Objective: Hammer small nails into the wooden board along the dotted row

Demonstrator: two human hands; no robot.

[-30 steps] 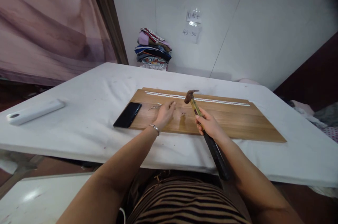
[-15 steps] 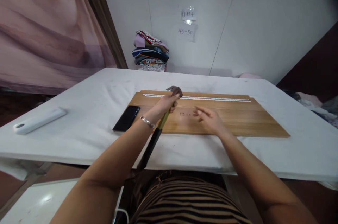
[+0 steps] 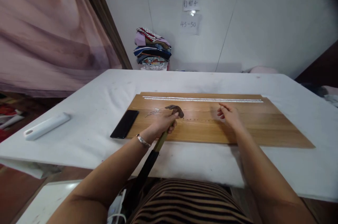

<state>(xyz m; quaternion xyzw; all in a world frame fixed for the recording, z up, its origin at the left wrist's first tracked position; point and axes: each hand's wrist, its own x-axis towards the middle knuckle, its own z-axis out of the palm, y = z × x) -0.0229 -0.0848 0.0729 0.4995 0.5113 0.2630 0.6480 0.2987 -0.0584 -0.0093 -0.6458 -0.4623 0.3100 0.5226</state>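
A claw hammer (image 3: 177, 109) is held high on its handle, just below the head, by my left hand (image 3: 165, 122). Its long handle, yellowish then black, slants back toward my body. The head is over the wooden board (image 3: 248, 129), at the left end of a row of small dark nail points (image 3: 196, 120). Several loose nails (image 3: 152, 112) lie on the board left of the hammer. My right hand (image 3: 229, 114) hovers above the board at the right end of the row, fingers apart and loosely bent, with nothing visible in them.
Two white measuring strips (image 3: 203, 99) run along the board's far side. A black phone (image 3: 124, 124) rests at its left edge. A white elongated object (image 3: 47, 126) lies on the cloth-covered table (image 3: 87, 101). Folded clothes (image 3: 153, 49) are stacked by the wall.
My right hand has moved right, away from the middle of the nail row. The hammer in my left hand has come lower and nearer me, uncovering the loose nails. The view has shifted slightly.
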